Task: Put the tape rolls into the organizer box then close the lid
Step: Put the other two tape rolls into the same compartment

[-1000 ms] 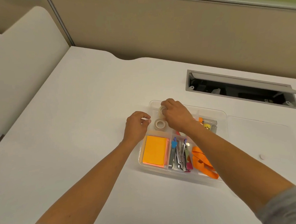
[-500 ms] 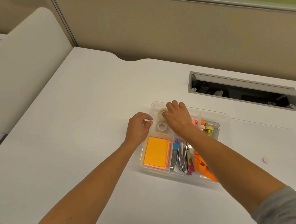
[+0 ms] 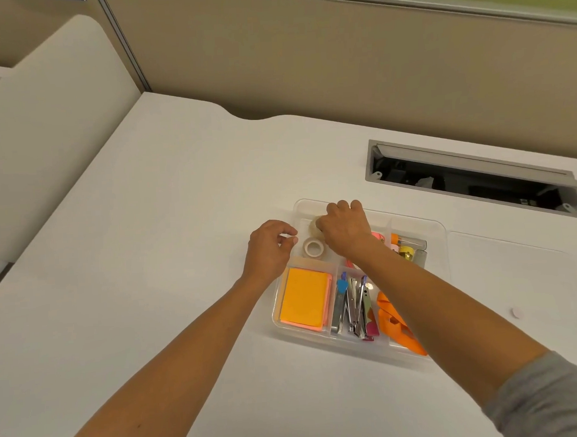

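Head view: the right hand (image 3: 344, 230) pinches a tape roll (image 3: 315, 226) in the organizer box (image 3: 440, 230); the left hand (image 3: 269, 249), loosely curled, holds nothing. The roll is probably light and stiff, best gripped across its rim.

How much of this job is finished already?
Done: one tape roll lies in the box. In hand: the right hand is placing a second roll behind it. Left: close the lid, which lies flat beside the box.
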Motion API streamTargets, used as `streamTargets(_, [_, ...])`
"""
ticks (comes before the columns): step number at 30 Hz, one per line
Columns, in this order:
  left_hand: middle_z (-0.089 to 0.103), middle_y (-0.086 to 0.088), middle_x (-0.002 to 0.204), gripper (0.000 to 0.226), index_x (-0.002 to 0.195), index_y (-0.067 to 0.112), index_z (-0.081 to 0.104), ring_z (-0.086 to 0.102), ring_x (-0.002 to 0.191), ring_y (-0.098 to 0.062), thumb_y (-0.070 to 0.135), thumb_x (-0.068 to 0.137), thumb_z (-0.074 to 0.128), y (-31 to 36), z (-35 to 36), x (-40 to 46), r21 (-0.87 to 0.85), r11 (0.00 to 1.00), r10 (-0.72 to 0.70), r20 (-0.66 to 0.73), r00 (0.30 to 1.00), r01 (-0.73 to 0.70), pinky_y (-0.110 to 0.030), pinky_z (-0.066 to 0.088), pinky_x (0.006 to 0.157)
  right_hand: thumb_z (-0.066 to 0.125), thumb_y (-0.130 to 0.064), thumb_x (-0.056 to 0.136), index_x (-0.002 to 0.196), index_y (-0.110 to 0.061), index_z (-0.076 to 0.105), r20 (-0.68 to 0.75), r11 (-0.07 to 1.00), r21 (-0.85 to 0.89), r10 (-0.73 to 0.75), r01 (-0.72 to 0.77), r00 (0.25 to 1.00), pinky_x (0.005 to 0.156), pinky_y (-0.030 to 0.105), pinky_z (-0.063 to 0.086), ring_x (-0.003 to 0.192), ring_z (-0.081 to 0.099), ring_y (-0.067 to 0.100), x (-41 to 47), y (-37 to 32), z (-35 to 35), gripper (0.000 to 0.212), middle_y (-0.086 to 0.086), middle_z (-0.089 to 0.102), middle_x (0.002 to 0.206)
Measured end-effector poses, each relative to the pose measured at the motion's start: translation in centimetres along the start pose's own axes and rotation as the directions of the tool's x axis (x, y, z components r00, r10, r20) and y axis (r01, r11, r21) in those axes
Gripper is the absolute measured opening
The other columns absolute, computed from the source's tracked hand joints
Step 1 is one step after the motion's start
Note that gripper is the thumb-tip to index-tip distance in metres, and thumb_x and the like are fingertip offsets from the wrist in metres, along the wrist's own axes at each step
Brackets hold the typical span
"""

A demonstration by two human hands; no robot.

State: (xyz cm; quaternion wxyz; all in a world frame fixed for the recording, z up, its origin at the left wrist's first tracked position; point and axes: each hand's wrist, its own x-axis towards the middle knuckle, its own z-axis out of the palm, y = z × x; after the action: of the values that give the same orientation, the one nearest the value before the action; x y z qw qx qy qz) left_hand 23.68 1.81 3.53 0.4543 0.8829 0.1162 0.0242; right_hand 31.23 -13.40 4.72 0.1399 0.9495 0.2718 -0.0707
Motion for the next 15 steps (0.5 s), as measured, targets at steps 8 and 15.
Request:
streamTargets(8, [0.067, -0.006, 0.114, 0.017, 0.101, 0.011, 0.071, 0.063, 0.089, -0.016, 0.017, 0.086, 0.067, -0.01, 0.01, 0.03, 0.007, 1.000, 0.002, -0.005, 1.000, -0.002, -0.024, 0.052, 0.083, 0.062, -0.019, 0.088, 0.100, -0.012, 0.066, -0.020, 0.998, 0.008, -0.067, 0.068, 0.998, 0.082, 0.038, 0.039, 0.095, 0.054, 0.026, 0.12, 0.14, 0.10, 0.014, 0.008, 0.061, 0.101])
streamTargets(15, [0.068, -0.007, 0.113, 0.016, 0.100, 0.011, 0.071, 0.063, 0.088, -0.015, 0.016, 0.086, 0.068, -0.09, 0.08, 0.09, 0.015, 1.000, 0.008, -0.005, 1.000, -0.008, -0.024, 0.052, 0.082, 0.063, -0.023, 0.088, 0.097, -0.013, 0.066, -0.005, 0.992, 0.054, -0.114, 0.114, 0.994, 0.080, 0.039, 0.039, 0.090, 0.055, 0.026, 0.50, 0.33, 0.10, 0.014, 0.008, 0.063, 0.097])
